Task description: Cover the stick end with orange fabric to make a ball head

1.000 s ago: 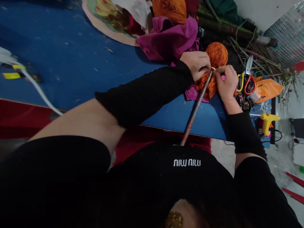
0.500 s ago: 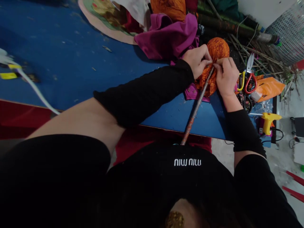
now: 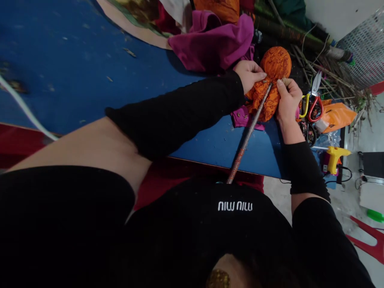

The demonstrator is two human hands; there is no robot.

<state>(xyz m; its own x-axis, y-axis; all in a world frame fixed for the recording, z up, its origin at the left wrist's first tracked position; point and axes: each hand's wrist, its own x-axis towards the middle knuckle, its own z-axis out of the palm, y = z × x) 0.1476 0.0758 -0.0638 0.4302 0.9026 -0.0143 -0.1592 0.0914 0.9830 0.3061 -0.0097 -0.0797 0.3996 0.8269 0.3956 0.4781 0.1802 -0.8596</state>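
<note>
A ball wrapped in orange patterned cloth lies on the blue table, narrowed at a neck with the loose cloth gathered below it. A thin stick, with reddish winding low down, runs from that neck toward my body. My left hand is closed in a pinch at the left of the neck. On the right side, my right hand also pinches with thumb and fingers. Whatever is between the fingertips of either hand is too small to make out.
Purple cloth is heaped behind my left hand. To the right are scissors with red and yellow handles, an orange bag and a yellow glue gun. Dry twigs lie at the back right, beside a mesh basket.
My hands have drawn apart, left hand to the left and right hand slightly to the right, uncovering the neck of the orange cloth. The view has shifted a little.
</note>
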